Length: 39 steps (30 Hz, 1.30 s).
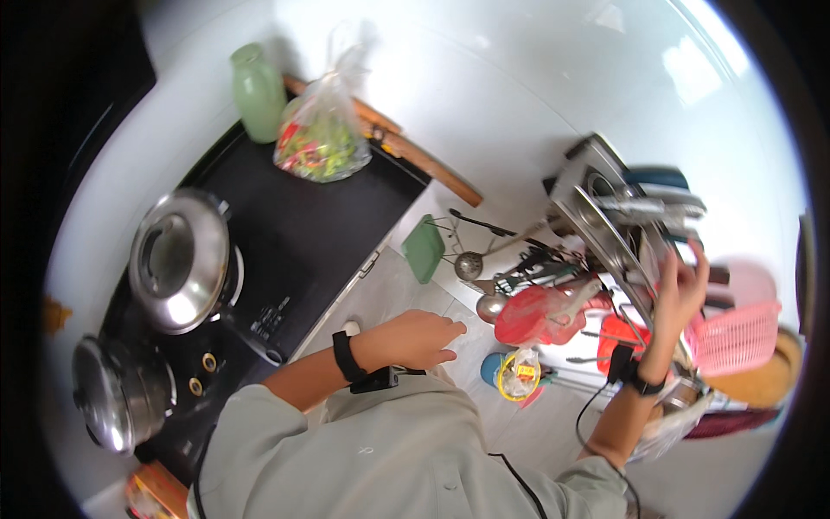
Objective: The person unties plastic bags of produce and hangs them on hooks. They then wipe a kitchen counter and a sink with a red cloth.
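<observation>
My right hand is raised at a stainless-steel rack on the right. Its fingers are apart, and I see nothing held in them. Dark handles lie just beyond that hand. Glossy steel and dark blue items, blurred, rest at the rack's far side. In front of my body, my left hand hovers over the floor with thumb and fingers apart and nothing in it. Between the hands hangs a red plastic bag. A steel ladle and a skimmer hang close to the bag.
A lidded steel wok and a lidded steel pot stand on the black stove at left. Farther back are a bag of vegetables and a green vase. A pink basket sits right of my right hand; a yellow-rimmed bin stands below.
</observation>
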Available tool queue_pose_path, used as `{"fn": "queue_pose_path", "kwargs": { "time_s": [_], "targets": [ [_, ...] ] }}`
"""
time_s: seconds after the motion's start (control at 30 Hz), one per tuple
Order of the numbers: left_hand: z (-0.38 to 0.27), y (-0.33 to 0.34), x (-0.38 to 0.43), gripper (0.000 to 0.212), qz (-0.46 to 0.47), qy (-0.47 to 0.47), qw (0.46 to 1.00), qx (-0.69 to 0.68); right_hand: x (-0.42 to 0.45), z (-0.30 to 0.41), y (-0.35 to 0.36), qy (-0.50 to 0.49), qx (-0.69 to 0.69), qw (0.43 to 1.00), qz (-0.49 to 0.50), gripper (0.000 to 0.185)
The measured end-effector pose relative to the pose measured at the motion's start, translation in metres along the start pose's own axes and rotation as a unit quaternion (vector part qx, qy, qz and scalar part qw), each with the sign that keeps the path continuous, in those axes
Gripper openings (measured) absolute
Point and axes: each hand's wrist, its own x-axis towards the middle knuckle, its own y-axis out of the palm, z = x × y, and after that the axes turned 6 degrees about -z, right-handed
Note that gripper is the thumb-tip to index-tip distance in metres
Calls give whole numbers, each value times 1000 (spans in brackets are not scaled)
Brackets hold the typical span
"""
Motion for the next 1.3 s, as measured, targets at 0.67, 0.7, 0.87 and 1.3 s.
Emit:
{"fn": "queue_pose_path", "kwargs": {
  "time_s": [0.67, 0.7, 0.87, 1.3],
  "targets": [
    [25, -47, -69, 40, -98, -43, 994, -34, -205, 17, 220, 66, 120, 805, 578, 35],
    [25, -53, -77, 39, -135, -40, 989, -43, -195, 35, 250, 160, 196, 797, 549, 30],
    [24, -73, -121, 37, -289, -57, 950, -100, -118, 104, 399, 195, 309, 839, 404, 44],
    [38, -93, -169, 31, -406, -119, 901, -93, -26, 241, 445, -50, 293, 916, 269, 26]
  ]
}}
